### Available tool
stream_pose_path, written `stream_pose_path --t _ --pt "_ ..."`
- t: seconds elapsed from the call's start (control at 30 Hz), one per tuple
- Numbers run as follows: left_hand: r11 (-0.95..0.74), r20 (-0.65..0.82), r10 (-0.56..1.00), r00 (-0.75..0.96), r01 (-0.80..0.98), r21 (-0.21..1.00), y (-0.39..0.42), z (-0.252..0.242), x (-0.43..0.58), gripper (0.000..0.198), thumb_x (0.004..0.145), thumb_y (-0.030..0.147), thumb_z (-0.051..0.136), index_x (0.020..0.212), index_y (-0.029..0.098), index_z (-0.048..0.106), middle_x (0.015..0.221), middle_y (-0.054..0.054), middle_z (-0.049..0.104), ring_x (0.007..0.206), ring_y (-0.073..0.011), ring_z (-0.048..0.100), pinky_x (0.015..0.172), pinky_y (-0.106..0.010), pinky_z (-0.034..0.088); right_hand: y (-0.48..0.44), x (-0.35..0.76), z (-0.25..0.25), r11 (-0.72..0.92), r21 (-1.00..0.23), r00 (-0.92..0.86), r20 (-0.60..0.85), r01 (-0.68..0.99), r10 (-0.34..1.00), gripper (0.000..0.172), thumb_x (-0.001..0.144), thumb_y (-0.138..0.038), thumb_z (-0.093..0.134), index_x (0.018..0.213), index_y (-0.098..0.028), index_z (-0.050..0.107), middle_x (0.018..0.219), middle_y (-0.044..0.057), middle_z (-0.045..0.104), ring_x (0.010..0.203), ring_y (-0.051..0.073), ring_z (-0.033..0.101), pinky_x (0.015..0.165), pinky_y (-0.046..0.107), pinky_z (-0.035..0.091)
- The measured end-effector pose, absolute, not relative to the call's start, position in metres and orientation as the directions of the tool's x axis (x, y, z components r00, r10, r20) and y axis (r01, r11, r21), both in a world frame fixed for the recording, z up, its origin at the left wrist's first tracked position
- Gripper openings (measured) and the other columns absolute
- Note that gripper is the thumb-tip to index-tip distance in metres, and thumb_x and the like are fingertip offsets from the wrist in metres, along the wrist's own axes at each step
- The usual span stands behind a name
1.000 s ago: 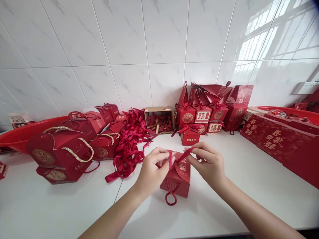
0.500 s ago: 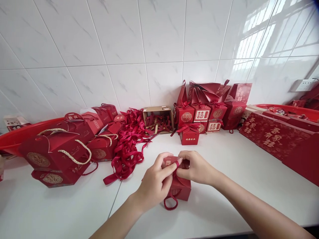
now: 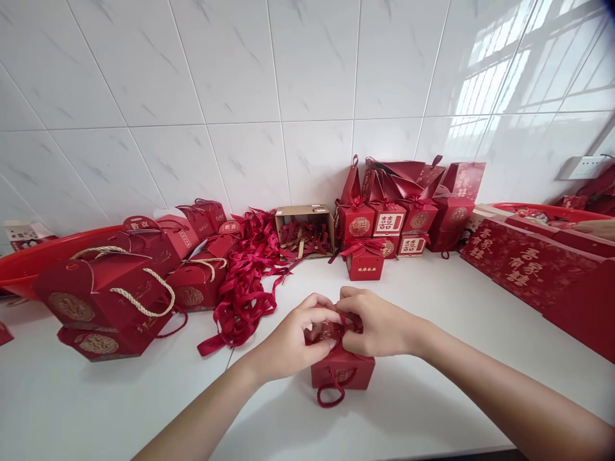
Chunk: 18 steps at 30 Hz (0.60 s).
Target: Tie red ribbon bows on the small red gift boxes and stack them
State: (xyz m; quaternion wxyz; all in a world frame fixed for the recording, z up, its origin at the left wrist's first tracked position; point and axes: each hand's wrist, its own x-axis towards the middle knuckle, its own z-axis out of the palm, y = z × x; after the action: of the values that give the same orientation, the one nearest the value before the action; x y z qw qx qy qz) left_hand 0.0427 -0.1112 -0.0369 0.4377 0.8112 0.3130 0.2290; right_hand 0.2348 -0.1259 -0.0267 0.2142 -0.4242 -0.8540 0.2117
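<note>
A small red gift box (image 3: 353, 374) stands on the white table in front of me, with a twisted red cord handle (image 3: 331, 398) hanging from its near side. My left hand (image 3: 295, 336) pinches the top flap, its thumb pressed on the printed panel and its index finger bent over it. My right hand (image 3: 377, 323) is closed at the right side of the same top, fingers curled around the flap's edge. Something narrow and red shows between the two hands. The fingers partly hide the top of the box.
Loose red ribbons (image 3: 247, 298) lie left of centre, beside an open cardboard box (image 3: 305, 211) of ribbon pieces. Larger red gift boxes (image 3: 103, 288) stand left; stacked small boxes (image 3: 364, 266) stand behind. Red cartons (image 3: 533, 266) and a red basket (image 3: 509, 206) are right, with another person's hand (image 3: 593, 228).
My left hand has shifted left and lower on the flap, its thumb now on the panel. The flap is pressed lower. Another person's hand has appeared at the right basket.
</note>
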Motion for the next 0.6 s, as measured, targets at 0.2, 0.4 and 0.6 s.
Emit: stream_pose_path --t 0.2,0.4,0.6 --pt "-0.441 0.077 0.709 0.701 0.354 0.825 -0.115 -0.033 0.042 0.014 0.08 0.02 0.054 0.09 0.022 0.063 0.109 -0.003 0.048 0.065 -0.0081 0.046 0.061 -0.024 0.043 -0.127 0.233 -0.022 0.581 -0.49 -0.582 0.171 0.65 0.795 0.006 0.065 -0.013 0.056 0.067 -0.017 0.052 0.072 -0.001 0.041 0.058 0.009 0.04 0.05 0.021 0.033" --pt "-0.543 0.072 0.725 0.684 0.504 0.671 -0.122 -0.023 0.043 0.006 0.079 0.022 0.055 0.085 0.021 0.054 0.096 -0.001 0.046 0.073 -0.013 0.05 0.06 -0.024 0.041 -0.126 0.233 -0.022 0.558 -0.456 -0.577 0.113 0.693 0.809 0.01 0.065 -0.016 0.056 0.067 -0.018 0.047 0.075 -0.002 0.04 0.053 0.007 0.035 0.049 0.022 0.03" --pt "-0.511 0.091 0.814 0.573 0.633 0.581 -0.114 -0.03 0.039 0.017 0.083 0.036 0.053 0.077 0.02 0.049 0.089 0.001 0.046 0.063 -0.0113 0.044 0.06 -0.026 0.037 -0.126 0.247 -0.029 0.51 -0.451 -0.514 0.124 0.733 0.849 0.018 0.067 -0.017 0.054 0.064 -0.019 0.036 0.078 -0.001 0.041 0.056 0.009 0.034 0.052 0.024 0.03"
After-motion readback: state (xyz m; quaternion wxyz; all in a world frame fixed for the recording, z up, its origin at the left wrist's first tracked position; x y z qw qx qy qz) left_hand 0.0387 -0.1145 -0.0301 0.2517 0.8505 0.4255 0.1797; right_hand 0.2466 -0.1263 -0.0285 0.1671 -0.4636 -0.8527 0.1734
